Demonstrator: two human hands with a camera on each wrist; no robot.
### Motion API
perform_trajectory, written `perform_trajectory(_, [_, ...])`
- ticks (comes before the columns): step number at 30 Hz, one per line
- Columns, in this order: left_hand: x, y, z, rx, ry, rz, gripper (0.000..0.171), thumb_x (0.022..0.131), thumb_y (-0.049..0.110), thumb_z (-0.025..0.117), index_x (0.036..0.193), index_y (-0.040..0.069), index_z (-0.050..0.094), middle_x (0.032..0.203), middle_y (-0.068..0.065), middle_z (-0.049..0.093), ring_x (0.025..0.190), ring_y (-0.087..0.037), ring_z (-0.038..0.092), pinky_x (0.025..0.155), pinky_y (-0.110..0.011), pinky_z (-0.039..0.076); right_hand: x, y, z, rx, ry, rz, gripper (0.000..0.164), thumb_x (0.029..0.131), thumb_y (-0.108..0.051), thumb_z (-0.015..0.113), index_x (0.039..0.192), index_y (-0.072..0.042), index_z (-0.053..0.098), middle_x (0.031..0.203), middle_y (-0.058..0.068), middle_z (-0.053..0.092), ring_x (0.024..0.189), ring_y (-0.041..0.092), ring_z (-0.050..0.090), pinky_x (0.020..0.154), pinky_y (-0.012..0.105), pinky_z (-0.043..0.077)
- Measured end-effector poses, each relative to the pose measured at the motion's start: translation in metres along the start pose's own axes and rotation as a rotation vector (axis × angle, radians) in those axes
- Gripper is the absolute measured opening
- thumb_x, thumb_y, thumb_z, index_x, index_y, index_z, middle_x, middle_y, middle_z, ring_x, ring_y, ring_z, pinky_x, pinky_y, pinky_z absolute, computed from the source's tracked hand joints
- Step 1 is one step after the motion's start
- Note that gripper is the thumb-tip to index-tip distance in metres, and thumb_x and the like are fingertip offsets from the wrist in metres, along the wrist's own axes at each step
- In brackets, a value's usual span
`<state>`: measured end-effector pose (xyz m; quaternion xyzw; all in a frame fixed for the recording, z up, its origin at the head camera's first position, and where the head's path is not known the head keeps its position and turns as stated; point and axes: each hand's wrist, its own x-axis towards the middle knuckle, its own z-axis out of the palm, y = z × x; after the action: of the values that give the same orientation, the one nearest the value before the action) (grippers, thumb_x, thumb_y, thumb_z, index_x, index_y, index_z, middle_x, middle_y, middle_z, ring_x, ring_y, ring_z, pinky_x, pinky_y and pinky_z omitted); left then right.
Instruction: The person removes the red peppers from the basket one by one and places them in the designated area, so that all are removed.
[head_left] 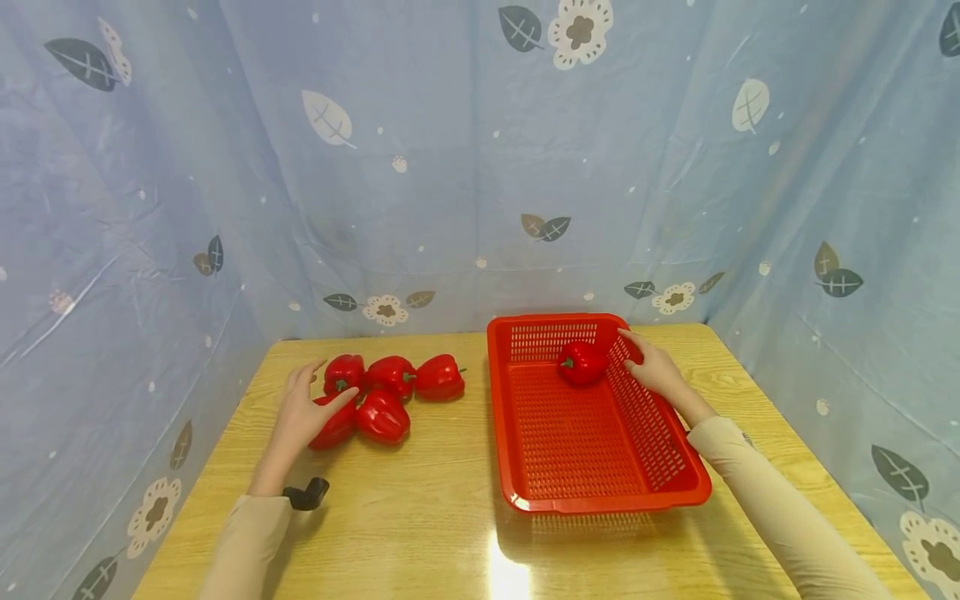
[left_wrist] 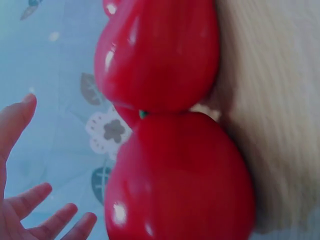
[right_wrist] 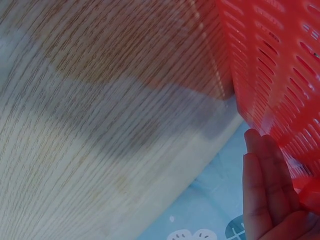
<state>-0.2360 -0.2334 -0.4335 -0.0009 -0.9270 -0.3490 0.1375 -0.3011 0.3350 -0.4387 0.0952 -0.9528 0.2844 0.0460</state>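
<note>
Several glossy red bell peppers lie in a cluster on the left of the table; one sits at the front left [head_left: 335, 423], another beside it [head_left: 384, 417]. My left hand [head_left: 298, 408] hovers at the cluster's left side, thumb and fingers spread apart. In the left wrist view those fingers [left_wrist: 55, 217] stand clear of the two nearest peppers. A red plastic basket [head_left: 577, 504] stands right of the middle, with one bell pepper [head_left: 582, 363] near its far wall. My right hand [head_left: 656, 371] holds the basket's right rim, thumb inside, several straight fingers [right_wrist: 267, 180] along the outer wall.
The wooden table [head_left: 420, 517] runs back to a blue patterned curtain [head_left: 450, 208] that surrounds it on three sides. Below my left hand, a black device [head_left: 307, 495] is at the wrist. Bare wood lies between the peppers and the basket.
</note>
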Motion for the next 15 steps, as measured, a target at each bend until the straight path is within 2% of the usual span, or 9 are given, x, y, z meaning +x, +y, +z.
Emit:
perform_trajectory(6, [0.007,0.014,0.005,-0.031,-0.022,0.024,0.084,0.076,0.053,0.068,0.140,0.009,0.036,0.138,-0.020,0.035,0.124,-0.039,0.035,0.098,-0.061,0.034,0.000,-0.001,-0.001,0.001,-0.010,0.006,0.060,0.088,-0.004,0.050,0.144,-0.007,0.029,0.134,0.031,0.041,0.068,0.031,0.047,0.070,0.045,0.040])
perform_trajectory(15, [0.018,0.033,0.015,-0.052,-0.041,0.095,0.085,0.076,0.053,0.069,0.141,0.010,0.034,0.136,-0.018,0.037,0.123,-0.037,0.038,0.096,-0.059,0.038,0.001,0.000,-0.001,-0.002,-0.005,-0.002,0.060,0.087,-0.003,0.051,0.144,-0.007,0.030,0.135,0.031,0.040,0.077,0.033,0.048,0.072,0.045,0.039])
